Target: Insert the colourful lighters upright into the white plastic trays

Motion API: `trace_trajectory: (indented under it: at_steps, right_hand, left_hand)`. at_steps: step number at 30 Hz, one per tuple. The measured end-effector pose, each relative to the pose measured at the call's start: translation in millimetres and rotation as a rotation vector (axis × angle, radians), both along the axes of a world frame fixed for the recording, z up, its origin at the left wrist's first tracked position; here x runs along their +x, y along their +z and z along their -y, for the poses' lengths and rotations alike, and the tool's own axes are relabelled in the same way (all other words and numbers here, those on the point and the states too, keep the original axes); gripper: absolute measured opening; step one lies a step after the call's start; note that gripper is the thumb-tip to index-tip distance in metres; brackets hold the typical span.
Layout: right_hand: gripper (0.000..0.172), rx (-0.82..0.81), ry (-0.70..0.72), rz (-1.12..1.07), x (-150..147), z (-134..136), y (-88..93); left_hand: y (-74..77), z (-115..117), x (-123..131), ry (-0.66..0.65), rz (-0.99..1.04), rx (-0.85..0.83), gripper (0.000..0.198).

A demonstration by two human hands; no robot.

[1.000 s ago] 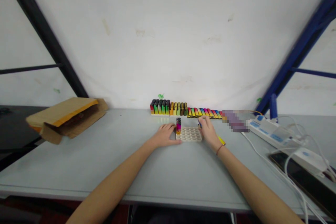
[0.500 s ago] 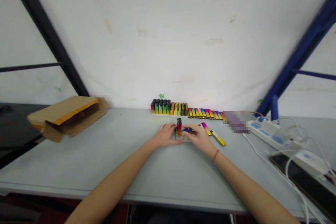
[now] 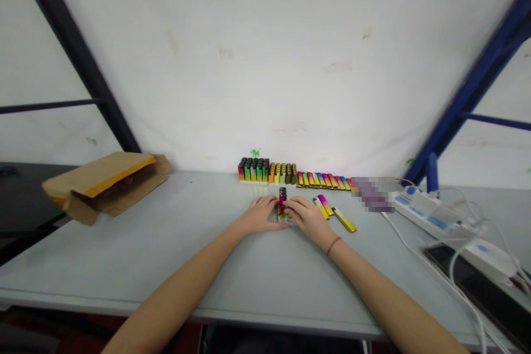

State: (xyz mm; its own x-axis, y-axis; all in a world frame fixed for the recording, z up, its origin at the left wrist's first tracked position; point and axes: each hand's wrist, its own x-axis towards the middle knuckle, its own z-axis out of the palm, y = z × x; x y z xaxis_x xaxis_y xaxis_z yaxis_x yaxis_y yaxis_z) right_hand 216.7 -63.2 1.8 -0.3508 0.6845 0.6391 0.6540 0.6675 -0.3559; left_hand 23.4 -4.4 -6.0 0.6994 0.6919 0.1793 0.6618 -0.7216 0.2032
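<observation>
In the middle of the table, my left hand (image 3: 262, 214) is closed around the left side of a small pale tray (image 3: 290, 222), thumb along its near edge. Several pink-and-gold lighters (image 3: 282, 200) with dark tops stand upright in the tray's left end. My right hand (image 3: 309, 217) reaches over the right part of the tray, its fingers pinched on a lighter right beside the upright ones. Most of that lighter is hidden behind the fingers. To the right of this hand lie loose lighters: a pink-and-yellow one (image 3: 326, 204) and a yellow one (image 3: 344, 220).
Along the wall stand a block of black-topped lighters (image 3: 253, 170) and a gold-topped block (image 3: 282, 173), then a row of lying lighters (image 3: 323, 180). An open cardboard box (image 3: 108, 182) lies left. At right are a power strip (image 3: 431, 218), white cables and a dark phone (image 3: 477, 282).
My right hand has moved left with the blue lighter, close to the upright lighters. A loose lighter behind that hand now shows more fully. My left hand stays put.
</observation>
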Motion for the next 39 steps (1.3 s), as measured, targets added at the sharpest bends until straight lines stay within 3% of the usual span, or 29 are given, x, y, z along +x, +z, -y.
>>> trace_trajectory:
  at_steps: [3, 10, 15, 21, 25, 28, 31, 34, 39]
  right_hand:
    - [0.023, -0.006, -0.013, -0.067, -2, -1, 0.5]
    - [0.009, 0.038, -0.056, -0.197, -6, 3, 2.1]
    - [0.031, 0.100, -0.106, 0.000, -11, 5, -2.3]
    - [0.050, -0.029, -0.225, 0.261, -14, 12, 9.4]
    - [0.041, -0.023, -0.378, 0.227, 12, 12, 30.6]
    - [0.027, -0.224, -0.612, 0.365, 46, 11, 41.7]
    - [0.033, -0.538, -0.795, 0.491, 76, 11, 41.5]
    - [0.033, -0.736, -0.756, 0.597, 94, 9, 34.4]
    - [0.030, -0.692, -0.706, 0.600, 101, 0, 28.3]
  left_hand:
    - [0.7, 0, 0, 0.001, -0.001, -0.007, 0.074]
    - [-3.1, -1, 0, -0.010, 0.038, 0.005, 0.071]
    - [-4.6, -2, 1, -0.002, 0.037, 0.002, 0.073]
    - [-4.5, -2, 0, -0.005, 0.030, 0.008, 0.074]
    - [-2.3, -2, -1, 0.004, 0.018, -0.001, 0.076]
    - [-0.6, -1, -1, 0.005, -0.001, -0.012, 0.078]
    - [-0.3, -2, -1, -0.005, -0.008, -0.016, 0.080]
    - [-1.0, -2, -1, -0.008, -0.004, -0.011, 0.080]
    - [-1.5, -3, -1, -0.005, -0.008, -0.010, 0.078]
